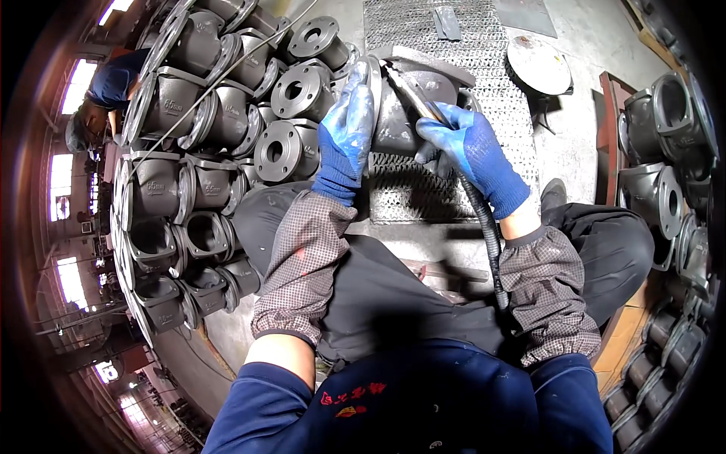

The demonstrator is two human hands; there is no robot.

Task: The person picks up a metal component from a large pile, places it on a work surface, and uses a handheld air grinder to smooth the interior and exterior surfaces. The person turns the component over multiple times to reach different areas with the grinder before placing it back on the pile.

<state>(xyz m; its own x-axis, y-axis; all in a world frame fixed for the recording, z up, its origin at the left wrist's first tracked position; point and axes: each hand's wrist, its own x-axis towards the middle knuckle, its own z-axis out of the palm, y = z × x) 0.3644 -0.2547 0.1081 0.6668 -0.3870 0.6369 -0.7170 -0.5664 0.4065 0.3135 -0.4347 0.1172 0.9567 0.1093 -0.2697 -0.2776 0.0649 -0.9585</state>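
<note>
A grey cast-iron valve body with round flanges stands in front of me. My left hand, in a blue coated glove, grips its left flange, fingers pointing up along the rim. My right hand, gloved alike, is closed around a slim hand-held grinder. The grinder slants up to the left, its tip close to the top of the casting near the left flange; whether it touches I cannot tell. From its rear a black ribbed hose runs down past my right forearm.
Stacked flanged castings crowd the left, with more castings on the right. A textured metal bench top lies under the workpiece. Beyond it stands a round stool. A thin cable crosses the left stack. Another person bends at far left.
</note>
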